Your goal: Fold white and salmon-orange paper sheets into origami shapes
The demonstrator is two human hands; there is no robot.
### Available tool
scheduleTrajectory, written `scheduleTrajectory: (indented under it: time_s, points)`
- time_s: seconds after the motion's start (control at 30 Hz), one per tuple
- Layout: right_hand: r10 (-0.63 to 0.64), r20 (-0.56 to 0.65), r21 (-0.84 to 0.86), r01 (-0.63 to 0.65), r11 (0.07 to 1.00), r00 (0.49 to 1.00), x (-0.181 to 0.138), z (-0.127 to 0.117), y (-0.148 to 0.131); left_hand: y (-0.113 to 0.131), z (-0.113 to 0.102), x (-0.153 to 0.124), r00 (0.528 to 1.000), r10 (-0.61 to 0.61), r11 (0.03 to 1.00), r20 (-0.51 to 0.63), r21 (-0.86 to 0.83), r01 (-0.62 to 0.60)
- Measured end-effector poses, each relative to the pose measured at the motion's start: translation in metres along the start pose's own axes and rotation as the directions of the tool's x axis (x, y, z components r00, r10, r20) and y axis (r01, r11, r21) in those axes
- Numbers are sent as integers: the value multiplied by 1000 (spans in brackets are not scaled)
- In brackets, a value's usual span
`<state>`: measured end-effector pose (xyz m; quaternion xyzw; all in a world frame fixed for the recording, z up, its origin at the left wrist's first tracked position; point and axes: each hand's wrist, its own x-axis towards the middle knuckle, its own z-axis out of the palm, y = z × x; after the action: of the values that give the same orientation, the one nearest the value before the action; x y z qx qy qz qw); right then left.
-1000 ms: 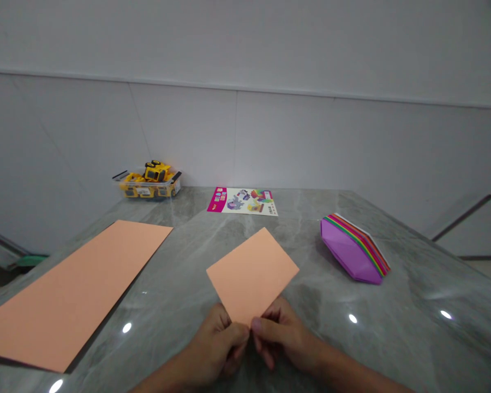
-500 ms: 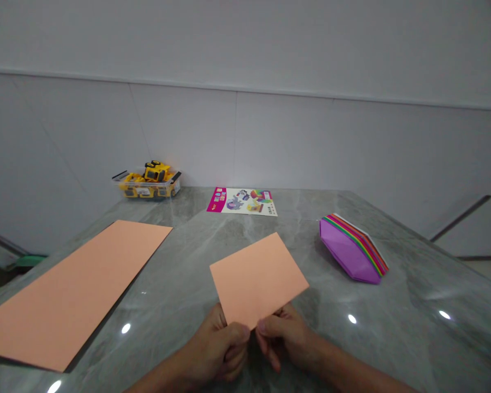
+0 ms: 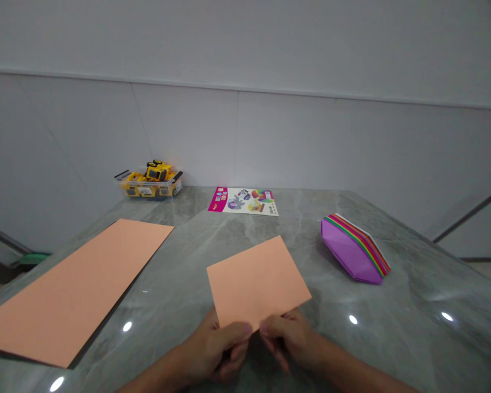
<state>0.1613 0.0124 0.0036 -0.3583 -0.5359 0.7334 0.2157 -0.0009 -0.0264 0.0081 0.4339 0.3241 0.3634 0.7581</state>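
A small peach sheet of paper (image 3: 259, 281) is held up over the table, tilted with its right side higher. My left hand (image 3: 221, 349) is closed on its lower edge, thumb on top and fingers curled behind. Close beside it, my right hand (image 3: 290, 338) pinches the same lower edge between thumb and fingers. The fingers behind the paper are partly hidden. To the left lies a larger peach sheet (image 3: 79, 292), apart from both hands.
A purple folded paper piece with rainbow-coloured layers (image 3: 354, 251) rests on the right. At the back are a printed booklet (image 3: 243, 201) and a clear plastic box (image 3: 149, 188) of yellow toy vehicles. The grey marble-patterned table (image 3: 180, 262) meets a pale wall.
The small sheet has tipped slightly and looks a little wider, its left corner shifted left. Both hands keep their hold, with the thumbs slightly farther apart. The view has shifted marginally.
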Motion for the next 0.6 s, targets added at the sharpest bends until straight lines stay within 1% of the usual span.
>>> scheduleTrajectory:
  time_s: [0.1, 0.2, 0.27, 0.3, 0.4, 0.5, 0.6]
  points:
    - [39, -42, -53, -41, 998, 998, -2, 0, -5, 1, 0, 1, 999, 16, 996, -40, 84, -12]
    - [35, -49, -40, -36, 999, 998, -1, 1, -8, 2, 0, 5, 983, 115, 983, -140, 161, -92]
    - [38, -54, -16, -39, 999, 998, 2, 1, -8, 3, 0, 8, 968, 154, 980, -196, 154, -124]
    - [38, -54, -7, -38, 999, 998, 3, 1, -7, 4, -1, 10, 966, 148, 983, -212, 139, -120]
    - [18, -52, 11, -17, 1000, 998, 7, -2, -6, 7, -2, 10, 968, 105, 992, -228, 86, -87]
    - [-3, -62, 4, 3, 1000, 998, 7, -4, -6, 9, -3, 8, 971, 98, 994, -218, 68, -85]
    - [-9, -96, -83, 1, 997, 995, 4, -4, -8, 8, -4, 6, 972, 109, 992, -208, 85, -93]
